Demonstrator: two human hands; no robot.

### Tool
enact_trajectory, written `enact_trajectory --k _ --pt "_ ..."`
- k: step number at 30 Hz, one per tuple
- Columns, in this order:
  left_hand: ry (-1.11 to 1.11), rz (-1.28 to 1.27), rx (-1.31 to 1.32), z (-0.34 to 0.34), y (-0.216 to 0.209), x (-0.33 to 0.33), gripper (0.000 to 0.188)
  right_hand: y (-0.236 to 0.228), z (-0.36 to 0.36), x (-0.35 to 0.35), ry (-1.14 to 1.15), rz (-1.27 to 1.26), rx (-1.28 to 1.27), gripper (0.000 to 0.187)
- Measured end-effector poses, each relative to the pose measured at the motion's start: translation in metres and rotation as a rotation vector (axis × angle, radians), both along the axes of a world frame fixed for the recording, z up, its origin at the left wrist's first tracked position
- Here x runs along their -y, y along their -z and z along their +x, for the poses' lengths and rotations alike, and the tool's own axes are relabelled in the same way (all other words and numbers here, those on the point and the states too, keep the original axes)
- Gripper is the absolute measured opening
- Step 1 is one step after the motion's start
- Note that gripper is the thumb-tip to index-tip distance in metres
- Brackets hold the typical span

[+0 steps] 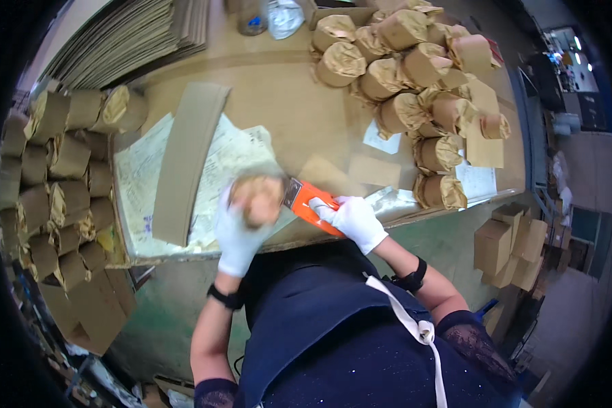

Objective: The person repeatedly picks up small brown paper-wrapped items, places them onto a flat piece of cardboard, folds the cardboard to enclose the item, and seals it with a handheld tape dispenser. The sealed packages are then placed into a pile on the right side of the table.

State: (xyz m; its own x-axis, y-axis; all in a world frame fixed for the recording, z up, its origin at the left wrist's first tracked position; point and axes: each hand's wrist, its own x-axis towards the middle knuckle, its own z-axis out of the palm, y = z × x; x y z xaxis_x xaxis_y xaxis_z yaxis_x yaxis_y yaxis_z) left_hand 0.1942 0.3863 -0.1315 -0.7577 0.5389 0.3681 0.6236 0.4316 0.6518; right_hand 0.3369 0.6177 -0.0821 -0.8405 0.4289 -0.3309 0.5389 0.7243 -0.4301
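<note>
In front of me at the table's near edge, my left hand [241, 234], in a white glove, is closed around a brown paper-wrapped bundle [257, 199], blurred by motion. My right hand [357, 221], also gloved, grips an orange hand tool [314, 207] with a dark metal end. That end points left and lies close beside the bundle; whether they touch I cannot tell. A long cardboard strip [190, 163] lies across printed paper sheets [139, 180], left of my left hand. Brown paper pieces [374, 170] lie beyond the tool.
Several paper-wrapped bundles [404, 112] crowd the table's right side. More wrapped bundles [68, 156] are stacked at the left. Flat cardboard sheets [129, 41] are piled at the back left. Cardboard boxes [493, 245] stand on the floor at the right. A clear bag [284, 17] sits at the back.
</note>
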Motion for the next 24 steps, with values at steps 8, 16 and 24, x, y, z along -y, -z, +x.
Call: enact_trajectory --k 8,16,24 --pt "0.039 -0.58 0.037 0.015 -0.055 0.011 0.103 -0.012 -0.049 -0.091 -0.269 0.371 -0.285 0.038" --pt "-0.29 -0.204 0.414 -0.101 -0.109 0.099 0.094 -0.068 -0.004 -0.276 0.473 1.001 -0.295 0.061" --pt "-0.78 -0.637 0.008 -0.299 -0.063 0.129 0.079 -0.024 0.006 -0.322 0.415 0.787 -0.24 0.089"
